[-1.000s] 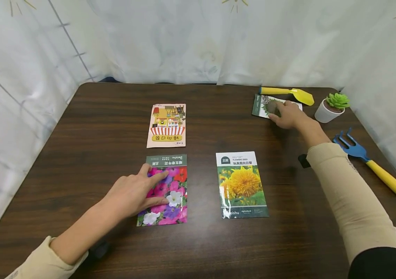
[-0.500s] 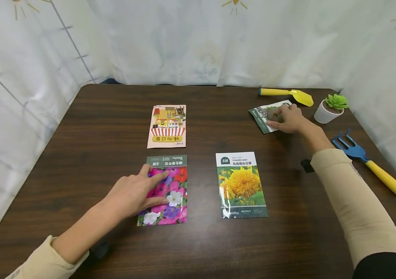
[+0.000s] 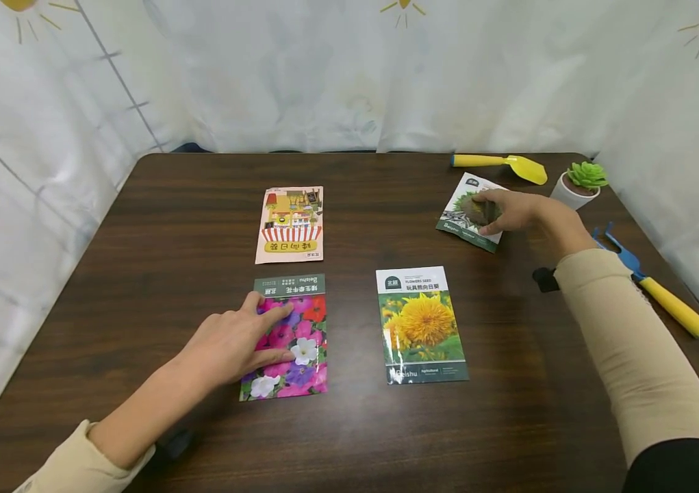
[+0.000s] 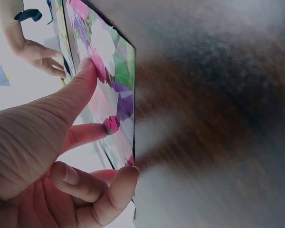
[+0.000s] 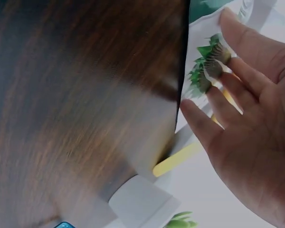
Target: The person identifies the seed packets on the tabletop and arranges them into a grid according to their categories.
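In the head view, my left hand [image 3: 226,346] rests on a seed packet with pink, purple and white flowers [image 3: 284,394], its thumb and index finger spread on the surface. The left wrist view shows the thumb tip on the printed flowers. At the back right, my right hand [image 3: 512,209] touches a white and green seed packet [image 3: 456,216], which lies tilted on the table and is partly covered by the fingers. Seen in the right wrist view, those fingers are extended with their tips on the packet's picture [image 5: 204,66]. A yellow-flower seed packet [image 3: 426,322] lies between the hands.
A pink illustrated packet [image 3: 290,226] lies behind the left hand. Along the right side stand or lie a yellow trowel [image 3: 500,163], a potted succulent [image 3: 577,188] and a blue hand rake with a yellow handle [image 3: 676,308]. White curtains [image 3: 300,75] border the table.
My right hand has turned the white and green packet and drawn it slightly nearer, away from beside the trowel. The left hand stays on the flower packet. The head view has shifted a little.
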A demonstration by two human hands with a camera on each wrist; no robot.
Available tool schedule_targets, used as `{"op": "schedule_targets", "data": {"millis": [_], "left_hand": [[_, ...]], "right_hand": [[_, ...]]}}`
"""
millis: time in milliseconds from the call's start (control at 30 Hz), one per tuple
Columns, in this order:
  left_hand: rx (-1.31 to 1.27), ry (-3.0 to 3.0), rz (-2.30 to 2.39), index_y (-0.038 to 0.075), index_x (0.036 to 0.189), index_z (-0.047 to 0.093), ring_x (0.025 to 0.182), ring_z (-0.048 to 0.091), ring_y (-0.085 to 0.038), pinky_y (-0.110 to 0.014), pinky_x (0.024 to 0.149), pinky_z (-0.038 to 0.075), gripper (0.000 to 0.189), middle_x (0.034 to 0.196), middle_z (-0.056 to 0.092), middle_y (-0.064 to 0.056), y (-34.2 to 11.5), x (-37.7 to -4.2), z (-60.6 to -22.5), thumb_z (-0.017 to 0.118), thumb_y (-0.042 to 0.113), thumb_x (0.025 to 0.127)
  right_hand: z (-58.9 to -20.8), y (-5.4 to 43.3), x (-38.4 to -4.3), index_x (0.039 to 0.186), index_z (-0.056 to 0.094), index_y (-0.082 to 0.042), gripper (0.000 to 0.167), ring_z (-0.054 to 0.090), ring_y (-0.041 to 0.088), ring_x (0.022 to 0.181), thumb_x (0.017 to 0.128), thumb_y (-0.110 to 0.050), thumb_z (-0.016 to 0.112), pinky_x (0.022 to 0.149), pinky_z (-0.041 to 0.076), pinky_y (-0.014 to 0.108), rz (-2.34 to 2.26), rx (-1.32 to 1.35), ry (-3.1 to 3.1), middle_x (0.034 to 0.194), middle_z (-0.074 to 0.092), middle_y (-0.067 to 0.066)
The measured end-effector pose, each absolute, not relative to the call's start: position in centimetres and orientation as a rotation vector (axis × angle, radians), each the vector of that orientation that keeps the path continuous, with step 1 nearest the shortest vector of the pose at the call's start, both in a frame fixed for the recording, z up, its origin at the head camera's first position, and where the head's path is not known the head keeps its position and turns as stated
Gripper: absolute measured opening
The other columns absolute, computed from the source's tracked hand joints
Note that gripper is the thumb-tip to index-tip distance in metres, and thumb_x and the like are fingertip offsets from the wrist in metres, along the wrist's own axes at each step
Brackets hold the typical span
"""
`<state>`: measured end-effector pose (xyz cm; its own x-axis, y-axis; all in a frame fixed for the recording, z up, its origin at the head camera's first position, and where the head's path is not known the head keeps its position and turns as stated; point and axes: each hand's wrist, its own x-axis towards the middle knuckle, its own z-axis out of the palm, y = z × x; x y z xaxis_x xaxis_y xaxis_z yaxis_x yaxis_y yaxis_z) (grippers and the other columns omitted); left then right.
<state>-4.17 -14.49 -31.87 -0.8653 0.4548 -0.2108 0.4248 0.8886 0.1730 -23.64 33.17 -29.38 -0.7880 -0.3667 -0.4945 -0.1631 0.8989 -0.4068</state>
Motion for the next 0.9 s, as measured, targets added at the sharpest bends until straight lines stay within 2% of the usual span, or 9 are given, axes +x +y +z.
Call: {"op": "schedule_targets", "data": {"millis": [67, 267, 467, 700, 900], "left_hand": [[0.664, 2.807, 0.175, 0.019, 0.145, 0.061, 0.057, 0.053, -0.020, -0.034, 0.051, 0.049, 0.074, 0.118, 0.056, -0.026, -14.47, -4.23, -31.89, 0.078, 0.058, 0.084], [0.659, 2.799, 0.179, 0.019, 0.145, 0.061, 0.058, 0.054, -0.019, -0.033, 0.050, 0.048, 0.074, 0.120, 0.056, -0.027, -14.45, -4.28, -31.82, 0.078, 0.057, 0.084], [0.673, 2.814, 0.179, 0.019, 0.145, 0.061, 0.056, 0.053, -0.018, -0.031, 0.049, 0.046, 0.073, 0.116, 0.056, -0.026, -14.46, -4.21, -31.83, 0.078, 0.057, 0.085], [0.680, 2.824, 0.183, 0.018, 0.144, 0.062, 0.053, 0.049, -0.017, -0.029, 0.046, 0.041, 0.072, 0.112, 0.056, -0.024, -14.43, -4.16, -31.82, 0.077, 0.057, 0.085], [0.674, 2.821, 0.183, 0.017, 0.144, 0.062, 0.055, 0.051, -0.018, -0.030, 0.047, 0.042, 0.072, 0.112, 0.056, -0.024, -14.30, -4.34, -31.79, 0.077, 0.057, 0.085]], "right_hand": [[-29.42, 33.21, -23.56, 0.157, 0.022, 0.006, 0.080, 0.018, 0.054, 0.146, 0.099, -0.022, 0.069, 0.112, 0.024, 0.069, -0.461, -0.388, 2.477, 0.157, 0.019, 0.035], [-29.69, 33.16, -23.28, 0.154, 0.027, 0.008, 0.081, 0.031, 0.050, 0.137, 0.098, -0.029, 0.072, 0.108, 0.031, 0.065, -0.516, -0.392, 2.501, 0.150, 0.028, 0.033], [-29.25, 32.92, -23.40, 0.154, 0.028, 0.006, 0.081, 0.037, 0.048, 0.130, 0.095, -0.019, 0.076, 0.105, 0.037, 0.062, -0.557, -0.389, 2.454, 0.150, 0.027, 0.031], [-29.08, 32.76, -23.44, 0.154, 0.027, 0.005, 0.082, 0.034, 0.048, 0.132, 0.093, -0.016, 0.077, 0.107, 0.036, 0.063, -0.558, -0.386, 2.437, 0.155, 0.021, 0.031], [-29.08, 32.27, -23.41, 0.153, 0.028, 0.006, 0.081, 0.040, 0.046, 0.128, 0.094, -0.017, 0.077, 0.105, 0.038, 0.061, -0.529, -0.398, 2.449, 0.144, 0.032, 0.030]]}}
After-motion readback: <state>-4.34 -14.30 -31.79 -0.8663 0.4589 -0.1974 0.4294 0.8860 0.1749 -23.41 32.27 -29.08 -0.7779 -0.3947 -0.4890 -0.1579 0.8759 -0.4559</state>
